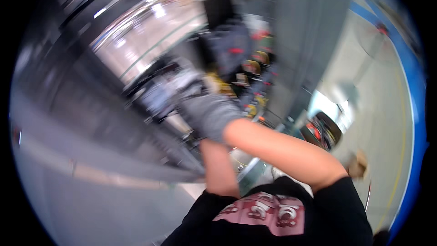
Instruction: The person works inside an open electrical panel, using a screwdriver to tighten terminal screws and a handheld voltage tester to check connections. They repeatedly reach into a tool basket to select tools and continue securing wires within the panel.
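Note:
Both my forearms reach forward and cross near the middle of the view, strongly blurred by motion. My right hand (200, 105), in a grey glove or sleeve, stretches toward a pale grey-white object (159, 93) whose kind I cannot make out. Whether it touches that object is unclear. Below it, my left forearm (219, 168) runs up to the same place, and its hand is mostly hidden behind the right one. Neither hand's fingers can be picked out. Just beyond the hands sits a cluster of dark parts (227, 45) with yellow and red pieces.
A tall grey panel (300, 32) stands right of the cluster. At the right, a dark bin (323, 130) holds red and dark items. A round stand fan (380, 29) is farther off on the pale floor (387, 123), by a blue strip. Grey metal surfaces (68, 100) fill the left.

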A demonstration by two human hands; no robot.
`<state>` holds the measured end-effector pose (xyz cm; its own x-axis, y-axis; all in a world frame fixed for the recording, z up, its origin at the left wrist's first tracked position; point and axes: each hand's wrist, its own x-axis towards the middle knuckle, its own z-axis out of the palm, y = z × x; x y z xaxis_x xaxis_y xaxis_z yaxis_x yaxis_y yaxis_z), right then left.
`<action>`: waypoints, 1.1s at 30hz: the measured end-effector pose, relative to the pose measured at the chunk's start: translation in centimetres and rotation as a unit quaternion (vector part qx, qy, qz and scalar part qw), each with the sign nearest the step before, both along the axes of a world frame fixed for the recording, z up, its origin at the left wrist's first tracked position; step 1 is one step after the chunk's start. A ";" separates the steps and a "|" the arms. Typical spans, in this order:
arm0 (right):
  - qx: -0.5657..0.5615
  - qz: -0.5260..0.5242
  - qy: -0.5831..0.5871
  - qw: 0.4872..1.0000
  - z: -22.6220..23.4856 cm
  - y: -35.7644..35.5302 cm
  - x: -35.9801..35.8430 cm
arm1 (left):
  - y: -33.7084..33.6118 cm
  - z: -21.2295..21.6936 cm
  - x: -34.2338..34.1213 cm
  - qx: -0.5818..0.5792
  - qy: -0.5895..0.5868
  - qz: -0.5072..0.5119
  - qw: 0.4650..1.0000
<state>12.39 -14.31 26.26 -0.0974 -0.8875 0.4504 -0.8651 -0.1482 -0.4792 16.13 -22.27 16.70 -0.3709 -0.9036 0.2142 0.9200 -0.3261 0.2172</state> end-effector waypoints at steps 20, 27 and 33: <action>0.135 0.031 0.045 0.989 0.6 -2.0 2.1 | -1.2 1.7 2.2 0.021 0.184 0.012 0.983; 0.111 0.005 0.224 0.968 0.3 -2.1 2.4 | -0.9 2.3 2.5 0.023 0.171 0.028 0.985; 0.044 0.059 -0.008 0.997 -1.6 -2.9 2.1 | -0.9 2.0 2.1 0.036 0.181 0.031 0.982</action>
